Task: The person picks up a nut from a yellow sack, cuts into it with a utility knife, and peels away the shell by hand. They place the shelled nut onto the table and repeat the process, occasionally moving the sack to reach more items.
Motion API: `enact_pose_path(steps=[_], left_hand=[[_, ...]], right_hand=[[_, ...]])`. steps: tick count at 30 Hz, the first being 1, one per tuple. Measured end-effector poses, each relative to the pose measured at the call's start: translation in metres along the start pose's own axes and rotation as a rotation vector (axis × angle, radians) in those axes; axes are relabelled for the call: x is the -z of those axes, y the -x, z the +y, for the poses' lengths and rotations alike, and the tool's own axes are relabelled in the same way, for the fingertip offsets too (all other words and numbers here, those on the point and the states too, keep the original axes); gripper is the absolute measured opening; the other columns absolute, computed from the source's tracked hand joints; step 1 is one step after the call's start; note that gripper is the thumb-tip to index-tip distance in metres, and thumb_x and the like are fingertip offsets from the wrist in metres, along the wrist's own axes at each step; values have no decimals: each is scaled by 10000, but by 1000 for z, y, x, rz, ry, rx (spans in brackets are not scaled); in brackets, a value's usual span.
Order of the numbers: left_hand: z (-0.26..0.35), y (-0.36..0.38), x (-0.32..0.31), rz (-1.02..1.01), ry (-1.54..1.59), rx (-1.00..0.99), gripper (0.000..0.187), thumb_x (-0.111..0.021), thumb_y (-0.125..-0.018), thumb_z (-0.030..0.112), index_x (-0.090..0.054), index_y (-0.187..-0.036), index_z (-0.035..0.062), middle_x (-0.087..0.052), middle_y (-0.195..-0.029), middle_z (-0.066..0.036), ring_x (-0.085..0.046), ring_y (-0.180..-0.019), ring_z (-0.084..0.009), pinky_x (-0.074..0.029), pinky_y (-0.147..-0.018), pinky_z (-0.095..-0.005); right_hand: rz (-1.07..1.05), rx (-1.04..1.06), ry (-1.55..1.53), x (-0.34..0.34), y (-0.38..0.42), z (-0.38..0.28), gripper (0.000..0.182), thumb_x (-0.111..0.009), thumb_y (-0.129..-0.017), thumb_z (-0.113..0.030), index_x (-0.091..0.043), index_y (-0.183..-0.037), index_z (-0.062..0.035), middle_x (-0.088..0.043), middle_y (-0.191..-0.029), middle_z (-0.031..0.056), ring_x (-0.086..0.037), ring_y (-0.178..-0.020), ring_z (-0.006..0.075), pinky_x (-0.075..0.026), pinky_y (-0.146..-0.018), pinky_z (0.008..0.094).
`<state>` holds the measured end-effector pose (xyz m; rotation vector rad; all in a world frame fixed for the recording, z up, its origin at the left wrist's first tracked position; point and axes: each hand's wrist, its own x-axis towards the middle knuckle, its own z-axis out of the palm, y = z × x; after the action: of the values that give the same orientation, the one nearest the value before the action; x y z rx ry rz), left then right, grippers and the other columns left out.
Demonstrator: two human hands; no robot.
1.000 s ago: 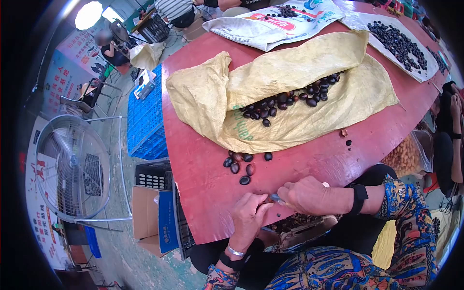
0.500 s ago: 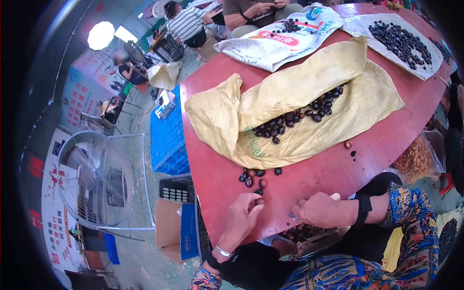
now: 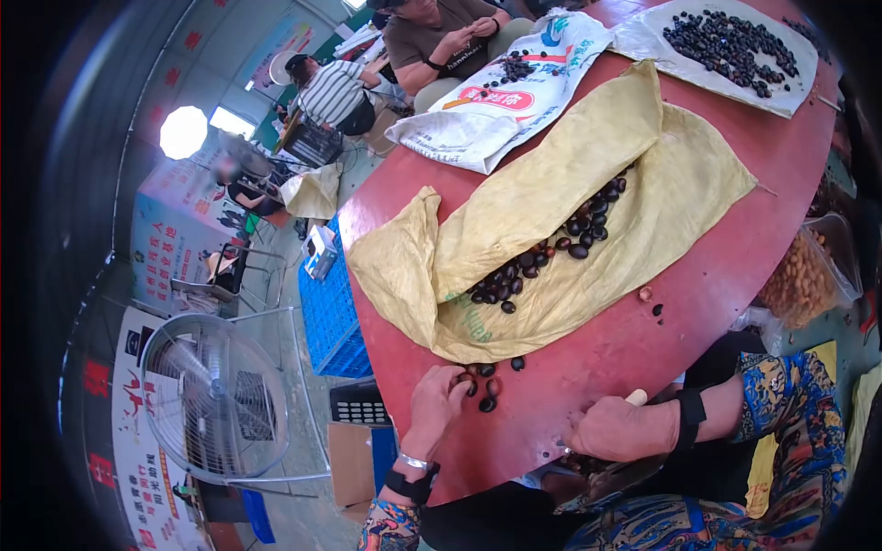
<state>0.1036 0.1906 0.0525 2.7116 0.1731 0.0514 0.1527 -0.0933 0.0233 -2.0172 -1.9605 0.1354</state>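
Note:
My left hand (image 3: 435,406), with a silver bracelet and black band at the wrist, is at the table's near left. Its thumb and forefinger close around a dark, shiny nut (image 3: 470,383). Beside the fingertips lies a small group of similar loose nuts (image 3: 488,402). My right hand (image 3: 620,428) is curled in a fist over the table's near edge, around a tool whose pale handle end (image 3: 637,397) sticks out; its working end is hidden. Further in, a yellowish woven sack (image 3: 588,303) lies folded open, with many dark nuts (image 3: 581,226) in its fold.
Across the red table (image 3: 551,395), a white printed sack (image 3: 501,110) and a pale sheet (image 3: 634,37) hold more dark pieces. A co-worker (image 3: 441,46) sits opposite. Right: a bag of brown kernels (image 3: 799,285). Left: a blue crate (image 3: 335,317) and large fan (image 3: 216,395).
My left hand has moved left to the loose nuts and now pinches one. My right hand stays near the table edge, gripping the tool. The whole view has shifted and tilted.

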Motion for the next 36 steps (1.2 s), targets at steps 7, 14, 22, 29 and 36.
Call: enact_pose_path(steps=[7, 14, 22, 29, 36], left_hand=[[30, -41, 1, 161, -1, -162, 194, -613, -816, 150, -611, -968, 30, -595, -850, -132, -582, -781, -311, -468, -697, -380], [29, -92, -38, 93, -61, -134, 572, -643, -810, 220, -418, -1318, 83, -440, -1247, -222, -436, -1135, -406, -384, -939, -457], [43, -124, -66, 171, -284, -151, 561, -627, -812, 329, -436, -1300, 128, -408, -1271, -233, -394, -1162, -441, -354, -960, -484], [49, -124, -76, 140, -257, -187, 353, -588, -844, 302, -497, -1103, 80, -465, -1123, -196, -500, -1013, -394, -452, -771, -480], [43, -115, -77, 171, -186, -105, 389, -656, -792, 274, -485, -1095, 101, -467, -1147, -173, -539, -948, -375, -477, -728, -453]], right_hand=[[-116, 15, -65, -10, -5, -1, 198, -554, -726, -135, -571, -886, -21, -605, -729, 116, -625, -576, 233, -472, -413, 353], [-103, -5, -102, -4, -6, 0, 183, -566, -710, -123, -545, -858, -18, -601, -732, 124, -638, -631, 254, -496, -439, 368], [-146, -43, -100, -8, -5, -3, 220, -565, -706, -128, -532, -886, -7, -596, -731, 129, -638, -635, 264, -492, -430, 381], [-52, -13, -180, -11, -2, -1, 228, -561, -704, -127, -537, -891, 2, -596, -732, 159, -633, -599, 279, -486, -417, 380], [11, 11, -232, -6, 2, 0, 215, -552, -710, -120, -545, -880, 12, -596, -720, 165, -621, -547, 274, -469, -399, 383]])
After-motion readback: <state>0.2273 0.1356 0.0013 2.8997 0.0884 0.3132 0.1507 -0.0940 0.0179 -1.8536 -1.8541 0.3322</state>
